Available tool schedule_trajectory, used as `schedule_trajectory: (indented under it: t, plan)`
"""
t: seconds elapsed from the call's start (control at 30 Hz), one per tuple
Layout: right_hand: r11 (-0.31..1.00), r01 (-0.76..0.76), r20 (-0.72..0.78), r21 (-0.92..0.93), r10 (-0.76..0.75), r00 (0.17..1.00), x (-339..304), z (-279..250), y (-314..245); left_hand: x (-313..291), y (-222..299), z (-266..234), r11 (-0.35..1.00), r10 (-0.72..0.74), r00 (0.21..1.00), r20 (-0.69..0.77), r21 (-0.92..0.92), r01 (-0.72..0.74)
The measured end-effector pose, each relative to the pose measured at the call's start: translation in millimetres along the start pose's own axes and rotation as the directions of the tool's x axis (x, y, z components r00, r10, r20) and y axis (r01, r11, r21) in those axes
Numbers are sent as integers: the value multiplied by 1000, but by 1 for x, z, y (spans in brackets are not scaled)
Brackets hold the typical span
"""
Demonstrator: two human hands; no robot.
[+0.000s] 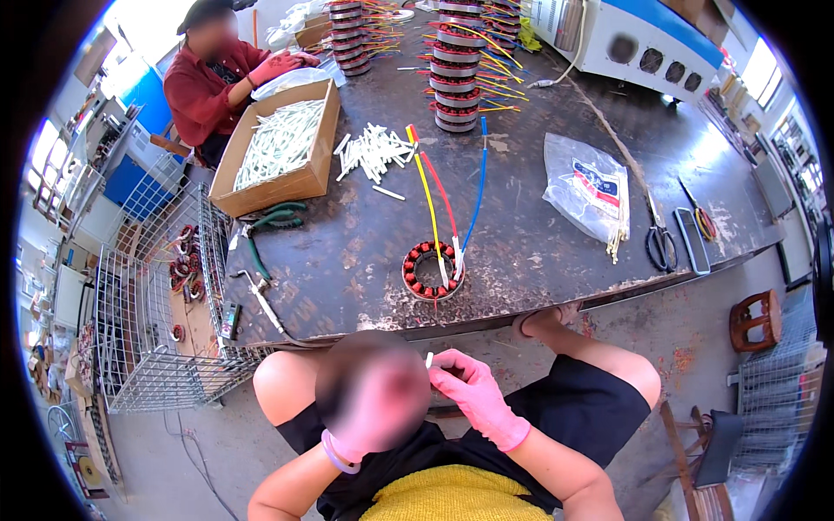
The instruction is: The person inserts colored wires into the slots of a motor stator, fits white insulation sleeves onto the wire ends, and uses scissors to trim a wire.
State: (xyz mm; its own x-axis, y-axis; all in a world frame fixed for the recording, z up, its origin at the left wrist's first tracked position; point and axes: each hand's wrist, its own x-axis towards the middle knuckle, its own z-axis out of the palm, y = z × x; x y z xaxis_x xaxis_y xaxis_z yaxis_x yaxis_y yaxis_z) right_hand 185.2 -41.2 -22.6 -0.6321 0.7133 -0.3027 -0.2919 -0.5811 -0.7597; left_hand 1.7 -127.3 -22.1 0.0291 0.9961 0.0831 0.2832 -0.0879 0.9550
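Observation:
Over my lap, my right hand point(476, 395) in a pink glove pinches a short white sleeve tube point(429, 359) between thumb and fingers. My left hand point(375, 412), also gloved, is beside it at the left; a blur covers its fingers and whatever they hold. On the table's near edge lies a motor stator point(411, 277) with red windings around its ring. Yellow point(428, 195), red point(441, 193) and blue point(479, 187) leads run from it toward the far side, with white sleeving at their lower ends.
A cardboard box point(326, 149) of white tubes stands left, a loose pile point(375, 149) beside it. Stacked stators point(456, 87) rise farther back. Green-handled pliers point(278, 217), a plastic bag point(578, 187) and scissors point(660, 247) lie about. A gloved co-worker point(204, 87) sits far left.

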Motion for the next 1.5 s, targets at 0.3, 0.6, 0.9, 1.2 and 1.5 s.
schedule_trajectory:
  t: [0.3, 0.6, 0.9, 1.2, 1.5]
  plan:
    - [813, -124, -227, -569, -10, 974, 6, -40, -28, 82, 3, -22, 999, 13, 996, 87, 29, -16]
    - [736, -112, -255, -667, -84, 963, 18, -30, -34, 124, -38, -42, 959, 192, 936, 295, -258, -115]
    - [904, 40, -287, -426, -177, 942, 36, -12, -8, 133, -16, -42, 929, 209, 944, 255, 251, -274]
    - [919, 94, -326, -382, -229, 917, 44, 7, 0, 128, -39, -39, 977, 211, 954, 211, -72, -200]
    - [920, 111, -359, -376, -255, 898, 64, 10, -10, 145, -11, -40, 826, 264, 939, 218, 451, -337]
